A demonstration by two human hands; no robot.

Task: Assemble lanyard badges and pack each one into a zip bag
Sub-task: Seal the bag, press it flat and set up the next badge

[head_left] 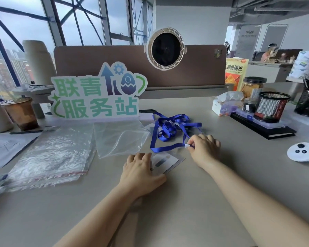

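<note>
A clear badge holder [168, 162] with a white card inside lies flat on the grey desk [185, 202]. My left hand [141, 171] rests on its left part with fingers curled over the edge. Just right of it, my right hand [204, 147] pinches the white clip end of a blue lanyard [169, 129]. The strap runs back into a tangled heap of blue lanyards behind the badge. An empty clear zip bag [118, 136] lies left of the heap. A stack of zip bags with red seal lines [50, 157] sits further left.
A green and blue cut-out sign [96, 97] stands behind the bags. An iced drink cup [21, 113] is at the far left. At the right are a tissue box [225, 104], mesh pen cups [271, 106], a black notebook [264, 127] and a white controller [303, 152].
</note>
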